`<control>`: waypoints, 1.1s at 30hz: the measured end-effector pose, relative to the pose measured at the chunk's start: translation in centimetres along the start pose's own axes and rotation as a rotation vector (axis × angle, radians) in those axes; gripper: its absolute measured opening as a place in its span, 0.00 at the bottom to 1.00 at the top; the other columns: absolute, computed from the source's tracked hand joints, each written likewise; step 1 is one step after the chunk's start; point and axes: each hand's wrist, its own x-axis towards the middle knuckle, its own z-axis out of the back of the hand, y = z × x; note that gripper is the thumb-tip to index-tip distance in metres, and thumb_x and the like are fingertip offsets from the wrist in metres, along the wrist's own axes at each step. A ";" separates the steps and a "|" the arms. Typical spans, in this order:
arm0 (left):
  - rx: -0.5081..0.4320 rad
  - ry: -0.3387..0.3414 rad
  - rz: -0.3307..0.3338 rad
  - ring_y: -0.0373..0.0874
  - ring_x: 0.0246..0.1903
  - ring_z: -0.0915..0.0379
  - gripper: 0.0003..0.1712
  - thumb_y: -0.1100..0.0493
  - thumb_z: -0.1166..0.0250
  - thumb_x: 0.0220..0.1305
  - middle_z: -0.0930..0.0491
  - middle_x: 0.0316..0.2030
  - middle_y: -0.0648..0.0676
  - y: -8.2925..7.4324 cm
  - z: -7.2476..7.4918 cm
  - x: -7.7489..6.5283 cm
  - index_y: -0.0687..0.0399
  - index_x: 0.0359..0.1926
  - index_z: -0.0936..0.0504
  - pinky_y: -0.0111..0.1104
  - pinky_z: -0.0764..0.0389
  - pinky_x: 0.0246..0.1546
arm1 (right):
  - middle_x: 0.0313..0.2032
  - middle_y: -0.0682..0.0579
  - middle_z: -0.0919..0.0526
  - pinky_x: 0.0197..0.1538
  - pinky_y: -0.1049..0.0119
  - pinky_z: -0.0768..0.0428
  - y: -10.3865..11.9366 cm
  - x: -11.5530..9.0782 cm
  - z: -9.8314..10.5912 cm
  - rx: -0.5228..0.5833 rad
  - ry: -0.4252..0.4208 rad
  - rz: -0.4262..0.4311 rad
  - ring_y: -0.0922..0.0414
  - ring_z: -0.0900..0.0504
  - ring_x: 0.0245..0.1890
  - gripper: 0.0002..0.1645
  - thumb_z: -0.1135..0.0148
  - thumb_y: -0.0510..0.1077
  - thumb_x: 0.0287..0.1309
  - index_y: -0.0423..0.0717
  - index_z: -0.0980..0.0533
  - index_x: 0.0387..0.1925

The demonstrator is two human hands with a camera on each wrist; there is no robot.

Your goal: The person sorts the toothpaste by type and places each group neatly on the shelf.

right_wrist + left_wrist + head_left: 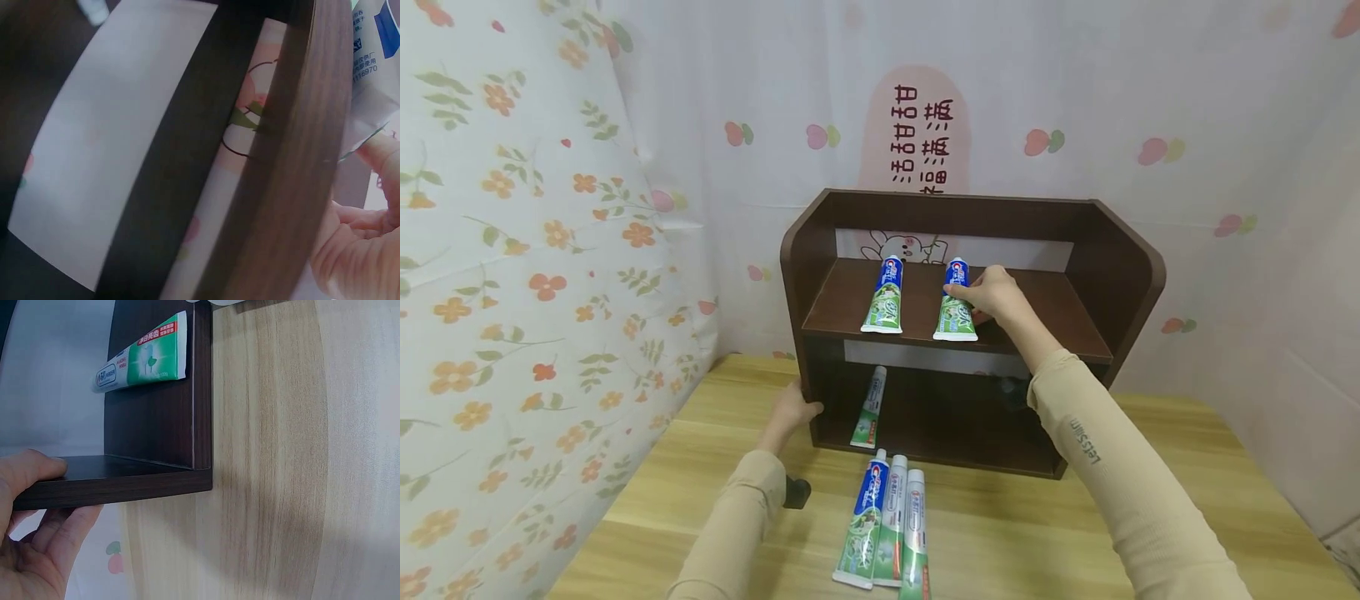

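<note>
My right hand (pixel 997 293) pinches a blue and green toothpaste tube (pixel 956 312) at the upper board of a dark brown two-tier shelf (pixel 962 207). The tube's crimped end juts past the board's front edge. Left of it on the same board lies a matching toothpaste tube (pixel 884 302). With my left hand (pixel 788 412) I hold the shelf's left side panel. In the left wrist view, the thumb lies on one face of that panel and the fingers (pixel 74 534) on the other. A grey and green toothpaste tube (pixel 869 408) lies on the lower board, near this panel.
On the wooden table (pixel 1000 533) in front of the shelf, several toothpaste tubes lie side by side, a blue and green tube (pixel 863 525) leftmost and a grey and green tube (pixel 915 525) rightmost. Printed white curtains (pixel 760 108) hang behind and to the left.
</note>
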 end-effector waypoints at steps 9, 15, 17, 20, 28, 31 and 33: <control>-0.006 -0.024 -0.021 0.67 0.57 0.36 0.34 0.66 0.42 0.55 0.33 0.57 0.72 0.2 -0.2 0.2 0.70 0.62 0.42 0.53 0.32 0.56 | 0.41 0.37 0.23 0.37 0.65 0.18 -0.2 -0.3 0.0 -0.068 -0.038 0.062 0.52 0.17 0.32 0.37 0.43 0.57 0.56 0.28 0.33 0.52; 0.020 -0.004 -0.021 0.67 0.56 0.35 0.34 0.65 0.41 0.55 0.32 0.57 0.72 0.2 -0.3 0.0 0.70 0.62 0.42 0.53 0.32 0.56 | 0.50 0.35 0.25 0.37 0.67 0.18 -1.6 -1.5 0.5 0.028 0.013 0.084 0.48 0.19 0.45 0.40 0.46 0.56 0.59 0.29 0.40 0.60; 0.001 -0.002 -0.030 0.67 0.56 0.35 0.34 0.66 0.42 0.54 0.32 0.56 0.72 0.2 -0.3 0.1 0.71 0.62 0.41 0.53 0.32 0.56 | 0.52 0.35 0.26 0.37 0.68 0.18 -1.9 -2.1 0.8 0.060 0.025 0.092 0.49 0.19 0.44 0.39 0.47 0.55 0.59 0.30 0.40 0.61; -0.014 -0.002 -0.041 0.68 0.56 0.36 0.33 0.67 0.42 0.54 0.33 0.56 0.73 0.2 -0.2 0.1 0.72 0.61 0.42 0.54 0.32 0.56 | 0.54 0.35 0.28 0.36 0.69 0.18 -2.3 -2.9 1.2 0.074 0.033 0.120 0.53 0.17 0.39 0.37 0.47 0.53 0.60 0.30 0.39 0.61; -0.017 0.011 -0.033 0.69 0.57 0.37 0.33 0.66 0.42 0.55 0.35 0.58 0.74 0.2 -0.2 0.1 0.72 0.61 0.42 0.54 0.33 0.57 | 0.54 0.34 0.27 0.41 0.64 0.18 -4.4 -6.0 1.4 0.137 0.067 0.197 0.55 0.18 0.41 0.36 0.47 0.54 0.60 0.32 0.38 0.60; -0.021 0.013 -0.029 0.69 0.58 0.38 0.34 0.66 0.43 0.56 0.35 0.58 0.74 0.2 -0.2 0.2 0.73 0.62 0.43 0.54 0.34 0.58 | 0.53 0.34 0.26 0.40 0.65 0.18 -5.3 -7.2 1.4 0.180 0.057 0.233 0.58 0.18 0.39 0.35 0.47 0.56 0.60 0.34 0.36 0.59; -0.021 0.012 -0.032 0.68 0.58 0.38 0.33 0.67 0.43 0.56 0.35 0.58 0.74 0.2 -0.3 0.3 0.73 0.61 0.43 0.54 0.34 0.58 | 0.52 0.34 0.25 0.39 0.65 0.17 -5.9 -8.0 1.3 0.210 0.051 0.257 0.61 0.18 0.37 0.34 0.47 0.56 0.59 0.35 0.36 0.57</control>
